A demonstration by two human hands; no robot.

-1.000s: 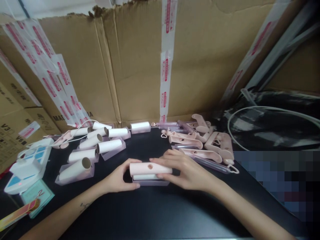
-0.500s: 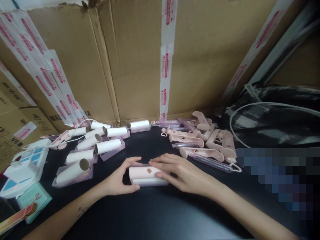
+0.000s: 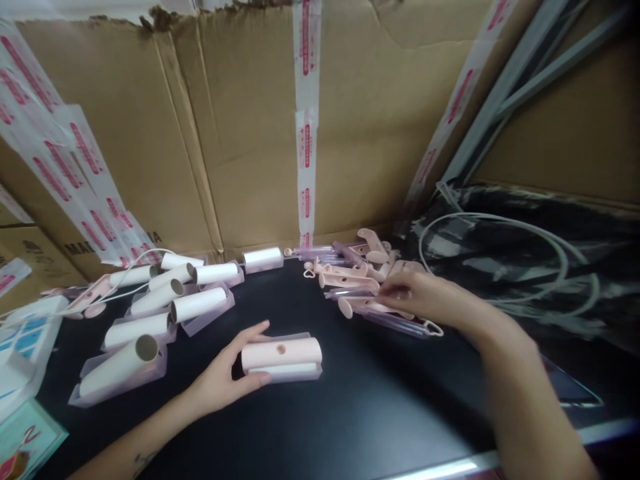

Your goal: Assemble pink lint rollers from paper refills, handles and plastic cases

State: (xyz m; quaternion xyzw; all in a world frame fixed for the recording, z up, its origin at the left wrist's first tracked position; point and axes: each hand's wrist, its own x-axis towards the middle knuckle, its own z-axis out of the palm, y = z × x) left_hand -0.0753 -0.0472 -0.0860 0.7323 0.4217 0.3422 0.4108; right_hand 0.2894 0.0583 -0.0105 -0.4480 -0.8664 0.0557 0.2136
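Left hand: thumb at the front edge, fingers behind, bracketing the left end of one curved pink cover; firmness of hold cannot be told. Pink cover, with round hole, set lengthwise over a white roll in a translucent violet tray, to the left of the other hand and nearer the viewer. Right hand: well apart from the left, fingertips bent down among pink handled parts; whether they grip one cannot be told. Beside these, slim violet clear pieces, heaped together. Left and rear: several white tubes, most in or against violet trays, loosely grouped. Tabletop: black, smooth, lit along the near right edge. Far left: white-and-blue power strip, teal packet. Behind: large brown cardboard, torn along the top, with red-printed tape. Right: grey metal bar, looped white cable over dark, glossy sheeting.
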